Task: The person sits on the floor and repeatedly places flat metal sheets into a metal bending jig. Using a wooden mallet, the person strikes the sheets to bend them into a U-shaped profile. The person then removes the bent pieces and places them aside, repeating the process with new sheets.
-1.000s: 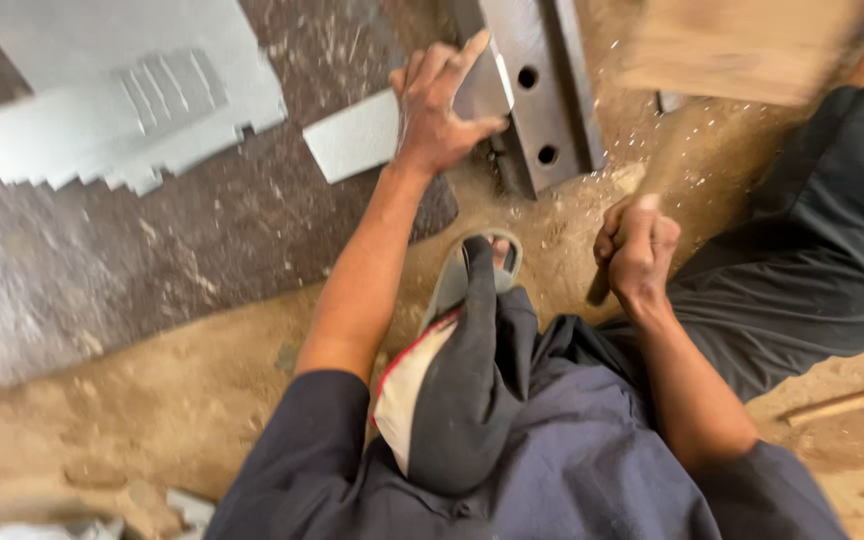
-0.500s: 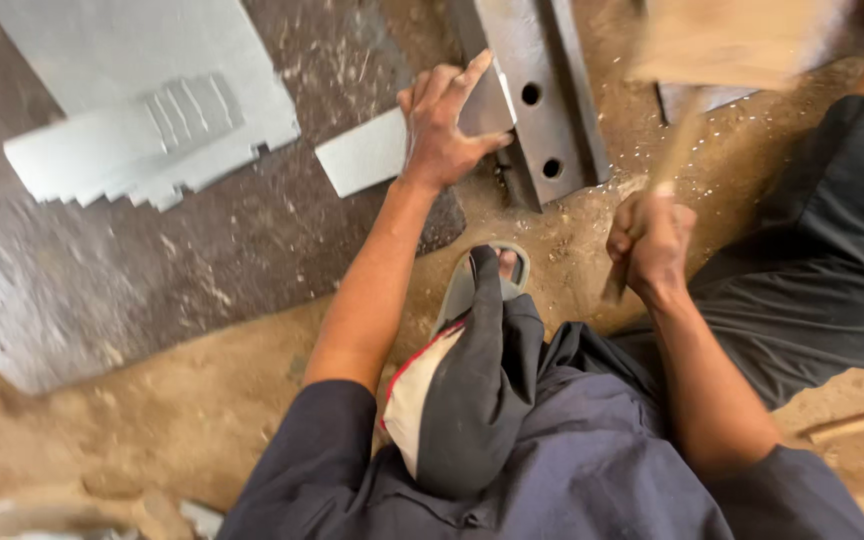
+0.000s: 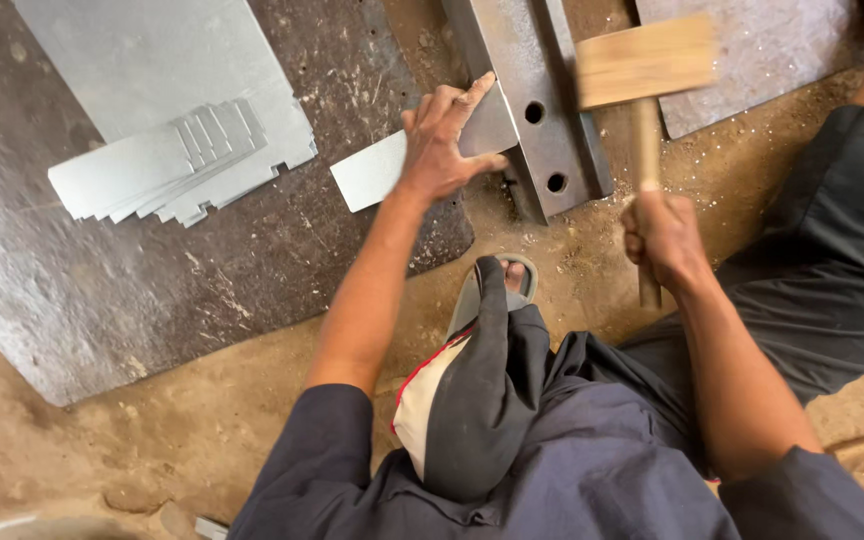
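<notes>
We count one small grey sheet-metal strip [image 3: 377, 170] pinned by our left hand [image 3: 447, 140] against one steel bar [image 3: 532, 100]; right hand [image 3: 662, 240] grips one wooden mallet [image 3: 644, 62]; one fanned stack, perhaps six strips [image 3: 177, 170].

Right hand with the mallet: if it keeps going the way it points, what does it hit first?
Likely the steel bar: the right hand aims the wooden mallet up-frame over it. Height above the bar is unclear.

Soft, even daylight, no hard shadows. Mild glare on the metal sheets [image 3: 167, 170] around 10 o'clock; wooden mallet head [image 3: 644, 60] at 1 o'clock is motion-blurred.
</notes>
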`<state>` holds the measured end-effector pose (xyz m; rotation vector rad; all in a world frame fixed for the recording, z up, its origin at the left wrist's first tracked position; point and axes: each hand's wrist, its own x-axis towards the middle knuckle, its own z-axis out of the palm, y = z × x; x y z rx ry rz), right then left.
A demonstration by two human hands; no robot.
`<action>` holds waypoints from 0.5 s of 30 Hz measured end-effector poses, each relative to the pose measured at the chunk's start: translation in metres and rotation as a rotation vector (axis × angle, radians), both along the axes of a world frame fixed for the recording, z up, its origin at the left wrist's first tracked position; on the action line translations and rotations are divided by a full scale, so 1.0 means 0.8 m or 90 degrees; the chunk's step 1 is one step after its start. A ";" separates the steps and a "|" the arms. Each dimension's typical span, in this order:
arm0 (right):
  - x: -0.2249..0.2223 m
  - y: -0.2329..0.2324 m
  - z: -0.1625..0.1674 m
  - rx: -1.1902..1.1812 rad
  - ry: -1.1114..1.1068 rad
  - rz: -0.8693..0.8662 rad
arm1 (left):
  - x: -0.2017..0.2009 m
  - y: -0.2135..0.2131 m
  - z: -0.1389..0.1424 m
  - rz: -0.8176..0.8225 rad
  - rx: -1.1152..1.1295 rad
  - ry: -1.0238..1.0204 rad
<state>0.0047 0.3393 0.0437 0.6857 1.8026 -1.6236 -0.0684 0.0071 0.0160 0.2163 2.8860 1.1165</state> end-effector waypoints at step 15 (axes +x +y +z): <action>-0.040 -0.086 0.014 -0.005 0.455 0.166 | -0.005 -0.013 -0.014 0.278 0.723 -0.090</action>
